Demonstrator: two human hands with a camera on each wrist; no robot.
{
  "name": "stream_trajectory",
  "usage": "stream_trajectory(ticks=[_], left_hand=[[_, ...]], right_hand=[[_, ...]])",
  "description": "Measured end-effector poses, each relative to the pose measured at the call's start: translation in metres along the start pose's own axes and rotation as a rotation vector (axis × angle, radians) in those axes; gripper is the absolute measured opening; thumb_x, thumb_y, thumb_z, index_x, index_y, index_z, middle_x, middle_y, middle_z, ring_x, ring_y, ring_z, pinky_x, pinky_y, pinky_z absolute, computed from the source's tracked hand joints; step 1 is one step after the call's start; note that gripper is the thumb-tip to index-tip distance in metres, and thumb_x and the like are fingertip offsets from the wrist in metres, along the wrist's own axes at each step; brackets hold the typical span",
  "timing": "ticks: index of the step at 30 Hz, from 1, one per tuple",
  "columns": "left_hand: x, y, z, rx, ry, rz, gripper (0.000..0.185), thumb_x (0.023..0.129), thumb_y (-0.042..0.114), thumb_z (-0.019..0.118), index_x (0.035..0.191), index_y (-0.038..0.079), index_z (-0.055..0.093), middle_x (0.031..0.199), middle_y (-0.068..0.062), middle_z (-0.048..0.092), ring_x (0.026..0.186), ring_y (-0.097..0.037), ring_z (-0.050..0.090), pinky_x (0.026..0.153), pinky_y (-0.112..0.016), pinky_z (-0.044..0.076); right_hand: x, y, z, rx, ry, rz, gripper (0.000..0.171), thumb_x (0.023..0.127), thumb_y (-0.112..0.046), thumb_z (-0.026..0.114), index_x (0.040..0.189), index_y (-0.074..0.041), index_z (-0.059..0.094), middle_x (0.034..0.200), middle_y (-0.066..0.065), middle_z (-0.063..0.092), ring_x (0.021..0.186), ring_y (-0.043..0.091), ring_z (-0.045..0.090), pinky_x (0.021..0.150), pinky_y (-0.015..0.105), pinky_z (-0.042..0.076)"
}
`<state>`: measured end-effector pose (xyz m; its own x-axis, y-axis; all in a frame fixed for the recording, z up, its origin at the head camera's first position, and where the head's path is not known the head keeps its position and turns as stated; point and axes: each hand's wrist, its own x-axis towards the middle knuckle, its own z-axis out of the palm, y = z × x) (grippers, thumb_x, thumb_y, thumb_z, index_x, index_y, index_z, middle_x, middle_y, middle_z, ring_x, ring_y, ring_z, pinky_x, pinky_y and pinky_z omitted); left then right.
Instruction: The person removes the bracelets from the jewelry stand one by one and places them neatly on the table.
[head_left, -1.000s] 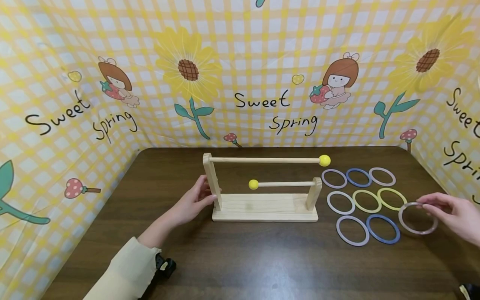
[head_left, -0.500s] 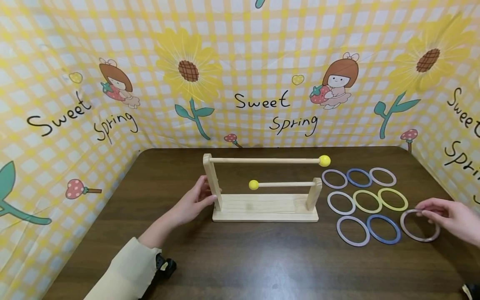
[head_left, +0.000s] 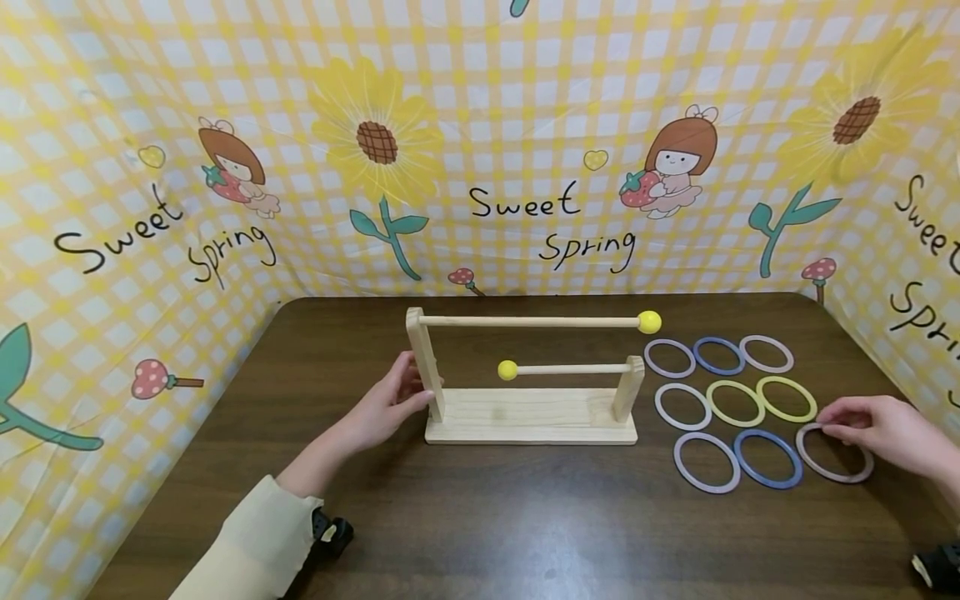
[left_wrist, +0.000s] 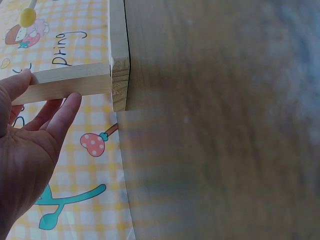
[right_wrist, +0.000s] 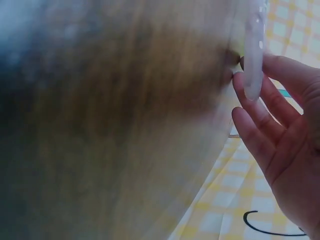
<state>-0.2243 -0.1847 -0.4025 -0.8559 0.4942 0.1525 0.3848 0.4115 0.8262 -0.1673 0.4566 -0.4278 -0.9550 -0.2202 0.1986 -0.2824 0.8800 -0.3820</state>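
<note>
While the left hand (head_left: pixel 390 404) grips the wooden rack's (head_left: pixel 529 414) post, steadying it, the right hand (head_left: pixel 873 429) pinches a pink ring (head_left: pixel 834 452). That ring lies flat on the table (head_left: pixel 525 517), closing a tidy grid with the other rings (head_left: pixel 731 402).

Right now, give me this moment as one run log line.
left hand: holds wooden rack post | right hand: fingers on pale pink ring, flat on table | eight rings beside
</note>
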Motion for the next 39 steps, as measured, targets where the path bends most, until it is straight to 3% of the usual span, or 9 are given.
stream_trajectory(ticks=[8, 16, 25, 34, 39], left_hand=[[0.000, 0.000, 0.001, 0.001, -0.006, -0.006, 0.045, 0.100, 0.013, 0.055, 0.139, 0.008, 0.032, 0.126, -0.020, 0.057, 0.120, -0.034, 0.053, 0.099, -0.052, 0.041], [0.000, 0.000, 0.001, 0.003, 0.001, -0.007, 0.045, 0.100, 0.013, 0.055, 0.139, 0.007, 0.032, 0.126, -0.021, 0.057, 0.120, -0.034, 0.053, 0.099, -0.052, 0.041], [-0.001, 0.000, 0.002, 0.001, -0.003, 0.000, 0.044, 0.101, 0.012, 0.054, 0.139, 0.009, 0.032, 0.126, -0.022, 0.057, 0.119, -0.034, 0.053, 0.099, -0.052, 0.041], [0.000, 0.000, 0.000, 0.003, -0.001, 0.003, 0.044, 0.100, 0.012, 0.055, 0.138, 0.011, 0.033, 0.126, -0.021, 0.058, 0.120, -0.033, 0.053, 0.100, -0.052, 0.040], [0.000, 0.001, -0.001, 0.013, -0.001, -0.005, 0.047, 0.099, 0.010, 0.057, 0.139, 0.009, 0.032, 0.126, -0.022, 0.057, 0.119, -0.036, 0.053, 0.098, -0.052, 0.042]], right_hand=[[0.006, -0.001, 0.002, -0.037, -0.051, 0.029, 0.013, 0.079, -0.004, 0.077, 0.079, -0.014, 0.070, 0.071, -0.014, 0.060, 0.061, -0.003, 0.047, 0.053, 0.025, 0.040], [0.007, -0.001, 0.003, -0.016, -0.007, -0.031, 0.018, 0.074, -0.001, 0.079, 0.076, -0.015, 0.069, 0.068, -0.020, 0.059, 0.060, -0.004, 0.047, 0.053, 0.023, 0.039], [0.006, -0.003, 0.002, -0.005, -0.009, -0.003, 0.014, 0.075, -0.001, 0.079, 0.080, -0.010, 0.071, 0.069, -0.017, 0.060, 0.061, -0.003, 0.049, 0.052, 0.023, 0.040], [0.010, -0.021, -0.014, 0.092, 0.060, -0.008, 0.013, 0.077, 0.003, 0.078, 0.088, 0.002, 0.070, 0.073, -0.018, 0.064, 0.063, -0.004, 0.057, 0.053, 0.016, 0.044], [0.017, -0.038, -0.026, 0.074, 0.086, -0.016, 0.015, 0.080, -0.002, 0.078, 0.093, -0.002, 0.072, 0.076, -0.018, 0.064, 0.067, -0.004, 0.056, 0.057, 0.015, 0.042]])
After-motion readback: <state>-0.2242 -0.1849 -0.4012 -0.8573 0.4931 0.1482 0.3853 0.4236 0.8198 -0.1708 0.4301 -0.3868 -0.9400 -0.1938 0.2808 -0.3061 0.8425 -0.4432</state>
